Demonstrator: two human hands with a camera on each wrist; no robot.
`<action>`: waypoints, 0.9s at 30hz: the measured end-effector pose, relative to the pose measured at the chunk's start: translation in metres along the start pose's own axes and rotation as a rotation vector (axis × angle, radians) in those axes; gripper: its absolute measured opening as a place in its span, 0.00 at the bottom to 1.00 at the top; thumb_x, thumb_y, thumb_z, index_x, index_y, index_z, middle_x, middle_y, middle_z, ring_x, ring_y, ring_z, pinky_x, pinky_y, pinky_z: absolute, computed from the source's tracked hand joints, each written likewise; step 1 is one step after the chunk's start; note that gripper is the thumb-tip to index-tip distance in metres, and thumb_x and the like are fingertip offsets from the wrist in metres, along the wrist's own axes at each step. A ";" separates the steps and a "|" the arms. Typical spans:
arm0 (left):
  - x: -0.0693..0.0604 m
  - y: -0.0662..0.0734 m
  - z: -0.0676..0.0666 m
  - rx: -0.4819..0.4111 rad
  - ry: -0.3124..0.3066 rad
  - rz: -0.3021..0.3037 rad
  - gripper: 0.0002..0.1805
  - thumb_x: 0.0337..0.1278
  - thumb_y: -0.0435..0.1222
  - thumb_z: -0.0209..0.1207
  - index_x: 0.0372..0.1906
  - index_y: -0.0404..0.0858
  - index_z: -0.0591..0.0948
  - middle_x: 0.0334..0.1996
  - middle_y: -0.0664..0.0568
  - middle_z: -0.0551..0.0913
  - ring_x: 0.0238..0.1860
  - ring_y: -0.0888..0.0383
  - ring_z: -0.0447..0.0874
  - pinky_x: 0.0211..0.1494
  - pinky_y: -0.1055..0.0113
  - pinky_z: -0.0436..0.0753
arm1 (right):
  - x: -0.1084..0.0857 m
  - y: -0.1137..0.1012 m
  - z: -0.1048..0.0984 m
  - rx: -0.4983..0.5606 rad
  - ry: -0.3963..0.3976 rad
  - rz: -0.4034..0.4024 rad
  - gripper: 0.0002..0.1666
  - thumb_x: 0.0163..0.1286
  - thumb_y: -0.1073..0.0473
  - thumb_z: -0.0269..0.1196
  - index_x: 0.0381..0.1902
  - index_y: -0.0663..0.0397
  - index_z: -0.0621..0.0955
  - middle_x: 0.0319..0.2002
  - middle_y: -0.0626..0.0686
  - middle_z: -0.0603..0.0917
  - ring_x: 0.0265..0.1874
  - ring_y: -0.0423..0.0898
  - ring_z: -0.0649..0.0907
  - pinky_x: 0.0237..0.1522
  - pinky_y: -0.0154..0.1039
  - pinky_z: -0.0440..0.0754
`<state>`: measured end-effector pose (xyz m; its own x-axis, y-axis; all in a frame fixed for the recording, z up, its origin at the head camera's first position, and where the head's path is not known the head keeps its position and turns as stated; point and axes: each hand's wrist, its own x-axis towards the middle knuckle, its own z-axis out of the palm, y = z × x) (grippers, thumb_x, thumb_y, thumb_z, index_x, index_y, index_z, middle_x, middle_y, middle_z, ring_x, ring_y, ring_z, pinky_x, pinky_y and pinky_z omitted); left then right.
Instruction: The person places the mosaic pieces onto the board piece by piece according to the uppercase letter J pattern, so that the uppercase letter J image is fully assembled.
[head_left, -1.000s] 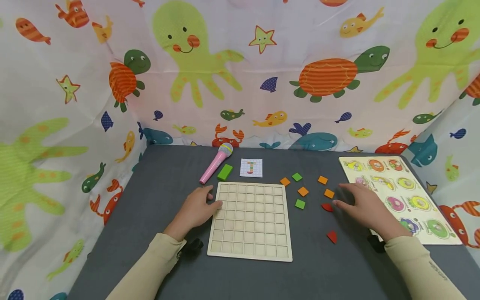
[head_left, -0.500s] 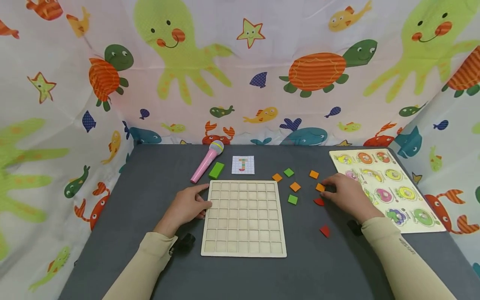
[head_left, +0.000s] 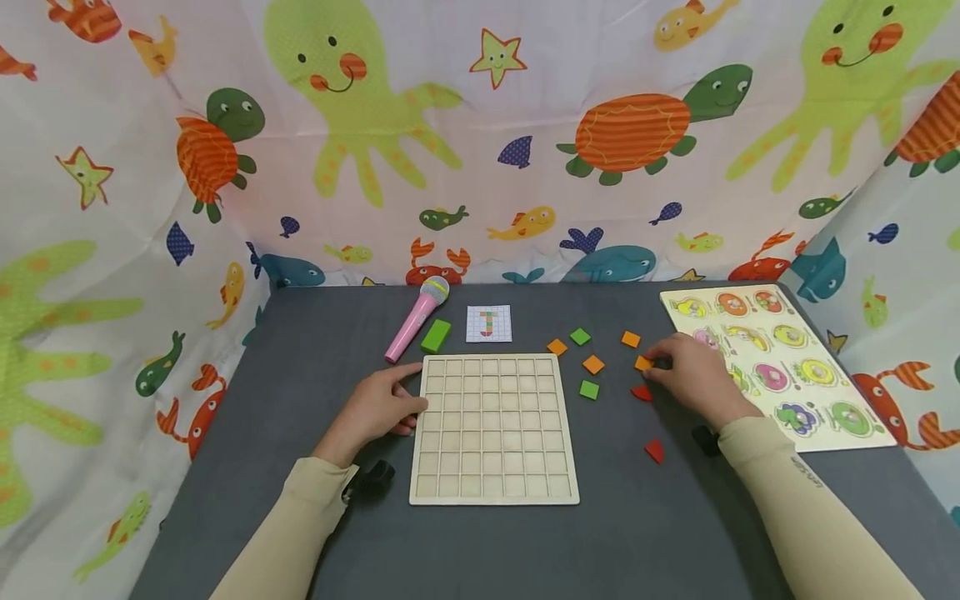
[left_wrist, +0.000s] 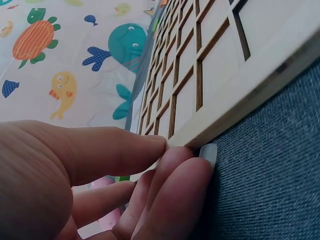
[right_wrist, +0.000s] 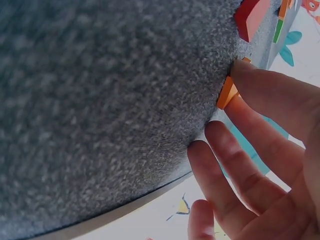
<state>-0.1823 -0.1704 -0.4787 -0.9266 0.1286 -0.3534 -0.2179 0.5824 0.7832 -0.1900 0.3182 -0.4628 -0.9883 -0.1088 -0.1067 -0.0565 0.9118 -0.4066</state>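
A wooden grid board (head_left: 493,427) with square cells lies on the dark table. My left hand (head_left: 372,414) is at its left edge; in the left wrist view the thumb and curled fingers (left_wrist: 182,187) pinch the board's rim (left_wrist: 200,127). To the right, my right hand (head_left: 693,375) pinches an orange square tile (head_left: 642,363) between thumb and forefinger. That orange tile (right_wrist: 227,94) is partly hidden by the fingers in the right wrist view. Close by lie a red curved piece (head_left: 642,392), a red triangular piece (head_left: 655,451) and another orange tile (head_left: 631,339).
Between board and right hand lie more tiles, among them a green one (head_left: 588,389). Behind the board are a pink toy microphone (head_left: 415,322), a green block (head_left: 436,337) and a card with a J pattern (head_left: 489,323). A fruit puzzle board (head_left: 825,417) lies far right.
My right hand has moved in to the orange tile and now pinches it. The left hand stays at the board's left edge. The head view has shifted a little.
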 end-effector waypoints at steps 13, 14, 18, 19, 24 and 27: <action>0.001 0.000 -0.001 -0.009 0.001 -0.034 0.41 0.64 0.39 0.74 0.80 0.50 0.73 0.30 0.45 0.86 0.24 0.55 0.89 0.31 0.64 0.91 | 0.000 -0.015 0.004 0.047 0.020 -0.003 0.18 0.72 0.59 0.72 0.55 0.64 0.88 0.54 0.67 0.87 0.51 0.62 0.85 0.56 0.62 0.85; 0.001 -0.001 -0.001 -0.008 0.001 -0.029 0.41 0.64 0.38 0.73 0.80 0.50 0.72 0.30 0.45 0.86 0.24 0.55 0.89 0.31 0.64 0.91 | -0.001 -0.018 0.005 0.049 0.023 -0.006 0.18 0.73 0.59 0.72 0.55 0.63 0.88 0.54 0.67 0.87 0.51 0.62 0.85 0.56 0.62 0.85; 0.002 0.002 0.000 -0.007 0.003 -0.009 0.40 0.64 0.37 0.73 0.80 0.50 0.73 0.29 0.45 0.87 0.23 0.55 0.89 0.30 0.64 0.91 | 0.000 -0.038 0.010 0.052 0.042 -0.027 0.18 0.74 0.58 0.71 0.57 0.61 0.88 0.54 0.65 0.87 0.53 0.62 0.85 0.60 0.63 0.84; 0.002 0.002 0.000 -0.011 0.004 -0.006 0.40 0.64 0.37 0.73 0.80 0.50 0.73 0.29 0.45 0.87 0.23 0.55 0.89 0.30 0.64 0.91 | 0.001 -0.045 0.013 0.048 0.048 -0.034 0.18 0.74 0.57 0.71 0.57 0.60 0.89 0.54 0.64 0.87 0.54 0.61 0.85 0.60 0.63 0.84; 0.001 0.003 0.002 -0.016 0.014 -0.016 0.42 0.63 0.36 0.72 0.81 0.50 0.71 0.28 0.45 0.86 0.22 0.55 0.88 0.30 0.64 0.91 | 0.010 -0.095 0.030 0.069 0.070 -0.101 0.17 0.74 0.57 0.72 0.57 0.57 0.90 0.53 0.60 0.89 0.52 0.58 0.87 0.59 0.59 0.87; -0.001 0.002 0.002 -0.026 0.019 -0.026 0.42 0.63 0.35 0.71 0.82 0.50 0.71 0.28 0.45 0.85 0.23 0.54 0.88 0.30 0.64 0.91 | 0.016 -0.129 0.043 0.100 0.058 -0.160 0.16 0.74 0.56 0.73 0.55 0.55 0.91 0.52 0.58 0.89 0.51 0.56 0.87 0.56 0.56 0.89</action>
<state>-0.1812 -0.1672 -0.4777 -0.9261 0.0989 -0.3641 -0.2491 0.5646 0.7869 -0.1924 0.1819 -0.4507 -0.9745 -0.2238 0.0184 -0.2026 0.8406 -0.5023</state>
